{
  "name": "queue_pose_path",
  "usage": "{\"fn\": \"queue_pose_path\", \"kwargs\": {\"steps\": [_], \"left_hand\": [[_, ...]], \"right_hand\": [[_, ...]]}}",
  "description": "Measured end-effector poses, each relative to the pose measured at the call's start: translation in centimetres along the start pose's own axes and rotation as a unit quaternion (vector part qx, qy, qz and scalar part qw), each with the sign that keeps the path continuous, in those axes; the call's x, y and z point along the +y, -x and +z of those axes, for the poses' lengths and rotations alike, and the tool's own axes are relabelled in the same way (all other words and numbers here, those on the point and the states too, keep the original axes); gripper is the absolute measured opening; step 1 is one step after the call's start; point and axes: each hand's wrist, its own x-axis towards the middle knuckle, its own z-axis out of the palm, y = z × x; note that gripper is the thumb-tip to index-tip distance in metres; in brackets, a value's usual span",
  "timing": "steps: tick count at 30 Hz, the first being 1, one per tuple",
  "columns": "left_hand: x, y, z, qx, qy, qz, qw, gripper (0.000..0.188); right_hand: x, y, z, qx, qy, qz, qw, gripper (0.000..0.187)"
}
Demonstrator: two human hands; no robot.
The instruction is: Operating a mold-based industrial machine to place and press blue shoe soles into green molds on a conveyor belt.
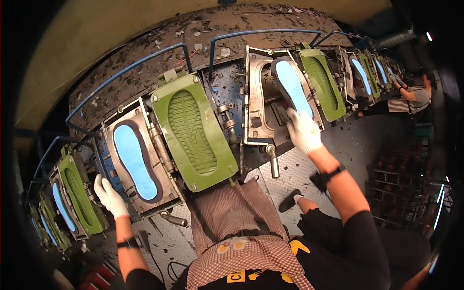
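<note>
- Here's my right hand, white-gloved, fingers bent at the lower end of a blue-topped sole; contact looks likely, but I can't tell how firmly they close.
- Over on the other side, my left hand is spread loosely, fingers apart, with nothing in its grasp, just beside a small green plate.
- That blue-topped sole lies askew at the right side of its metal frame, baring part of the foot-shaped opening; I'd judge this one partway out of line, not settled.
- Nearer my middle, a second sole sits squarely in its own tray, and the big green plate beside it stands open, its hollow holding no sole.
- More blue soles run off both ways along the row, so plenty looks left to handle.
- Textures now: smooth, matt blue tops, dark rims; scuffed silver metal; ribbed, tread-patterned green hollows.
- Farther out, a round steel handle, bent blue rails, and a brown bench strewn with dark scraps.
</note>
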Motion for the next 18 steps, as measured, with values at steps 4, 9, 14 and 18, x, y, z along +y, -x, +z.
{"fn": "queue_pose_path", "kwargs": {"steps": [4,9,14,18], "left_hand": [[18.5,13.9,2.1,-0.281,0.116,0.277,0.911,0.029],[30.0,26.5,13.9,-0.48,0.159,0.505,0.7,0.039],[28.0,28.6,18.8,-0.458,0.049,0.437,0.772,0.017],[29.3,26.5,20.8,-0.182,0.139,0.331,0.915,0.026]], "right_hand": [[2.3,-11.1,5.7,-0.035,-0.065,0.056,0.996,0.033],[5.7,-14.4,7.4,-0.115,-0.06,0.109,0.985,0.04],[8.0,-13.9,6.1,-0.101,-0.096,0.049,0.989,0.036],[9.0,-14.2,6.8,-0.158,-0.124,0.054,0.978,0.037]]}}
